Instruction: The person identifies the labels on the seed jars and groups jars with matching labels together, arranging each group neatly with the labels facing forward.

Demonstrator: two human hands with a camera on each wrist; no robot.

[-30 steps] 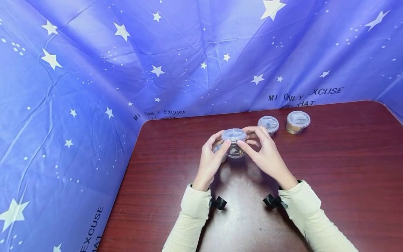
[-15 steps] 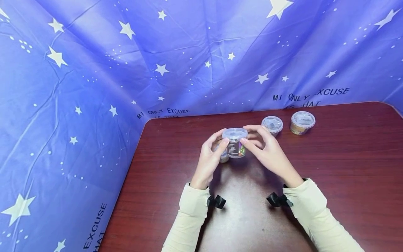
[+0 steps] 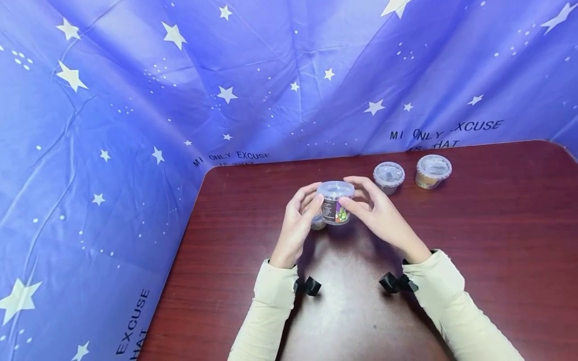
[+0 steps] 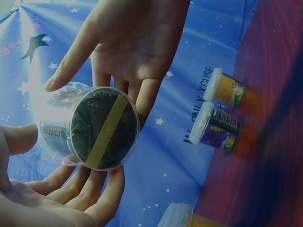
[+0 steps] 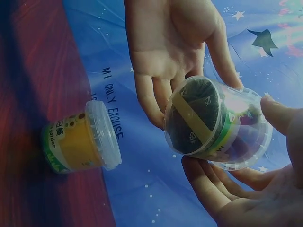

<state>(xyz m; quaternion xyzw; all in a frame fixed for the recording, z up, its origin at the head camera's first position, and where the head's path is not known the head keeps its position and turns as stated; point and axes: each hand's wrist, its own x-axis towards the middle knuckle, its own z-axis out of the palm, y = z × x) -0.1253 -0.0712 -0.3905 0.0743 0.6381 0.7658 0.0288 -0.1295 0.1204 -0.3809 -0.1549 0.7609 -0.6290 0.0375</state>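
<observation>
A clear plastic tub (image 3: 335,208) with a clear lid is held upright above the table between both hands. My left hand (image 3: 295,218) grips its left side, thumb in front and fingers behind. On the opposite side my right hand (image 3: 381,215) holds it the same way, thumb on the label. Black with small print, the label has a colourful picture at its right. Through the tub's bottom (image 4: 90,135) in the left wrist view, dark contents and a yellow strip show. Another tub (image 3: 318,223) stands on the table, partly hidden behind my left hand.
Two more lidded tubs stand at the back right of the reddish-brown table (image 3: 496,240): a darker one (image 3: 389,179) and a yellow-orange one (image 3: 433,173). A blue star-print cloth (image 3: 271,75) hangs along the back and left edges.
The held tub has turned between my hands, so its front surface has shifted leftward and the label's colourful picture now shows. Both hands stay around it in nearly the same place.
</observation>
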